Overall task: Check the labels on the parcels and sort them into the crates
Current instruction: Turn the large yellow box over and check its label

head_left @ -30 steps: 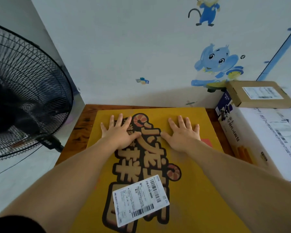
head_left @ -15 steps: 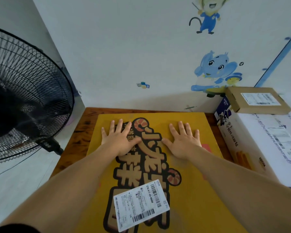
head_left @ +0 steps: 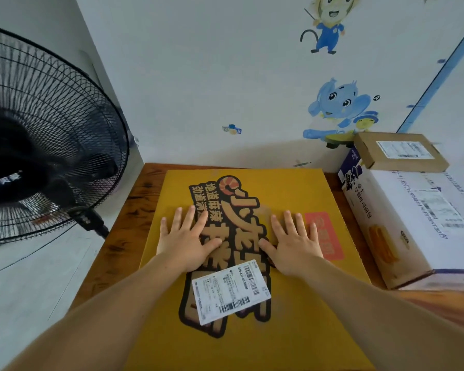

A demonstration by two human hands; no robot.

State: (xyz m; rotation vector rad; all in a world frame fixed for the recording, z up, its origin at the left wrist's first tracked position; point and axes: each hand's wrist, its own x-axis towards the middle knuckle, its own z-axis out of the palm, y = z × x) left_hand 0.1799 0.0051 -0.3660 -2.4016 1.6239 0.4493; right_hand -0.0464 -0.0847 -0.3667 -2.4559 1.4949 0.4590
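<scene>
Yellow parcel pressed flat on the wooden table

A white label [head_left: 232, 291] is seen nearest on the yellow parcel [head_left: 300, 317]; beyond it, the left hand [head_left: 188, 242] and right hand [head_left: 292, 243] are laid flat, fingers spread, with a white box [head_left: 418, 228] at right

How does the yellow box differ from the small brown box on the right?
The yellow box is far larger than the brown box. The yellow box lies on the table under the left hand and right hand; the brown box sits untouched atop a white box. The yellow box is boldly printed, the brown box plain. Both are labelled on top.
</scene>
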